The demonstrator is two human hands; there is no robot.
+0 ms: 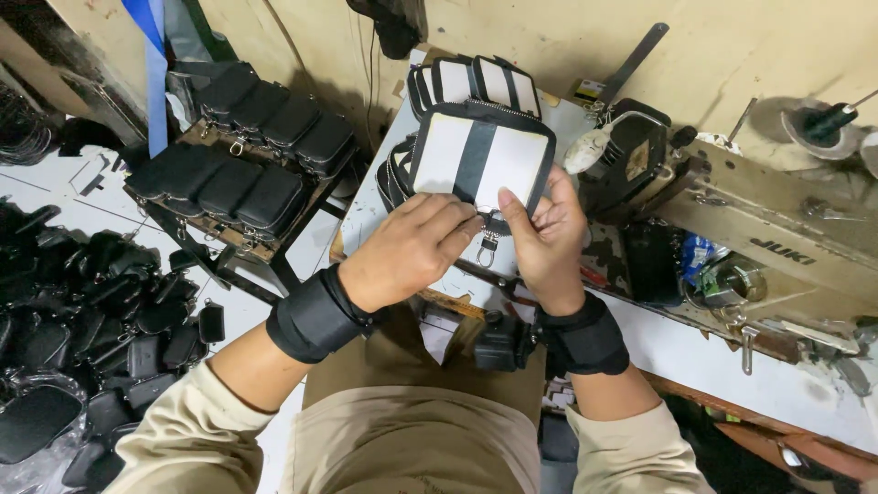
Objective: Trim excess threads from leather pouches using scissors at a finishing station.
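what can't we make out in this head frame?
- Lower edge of the white-and-black pouch: covered by left hand and right hand.
- Stacked pouches behind: mostly hidden by the front pouch.
- Sewing machine: cut off by the right edge.

Both forearms reach up toward frame centre, each wrist in a black band. The left hand (412, 252) curls knuckles-up; the right hand (544, 240) faces it, fingers pinched.

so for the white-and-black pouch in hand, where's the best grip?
Likely the bottom edge of the pouch, from the near side, one hand per lower corner. It stands flat-faced toward the camera; left hand and right hand already pinch there, beside the metal clasp.
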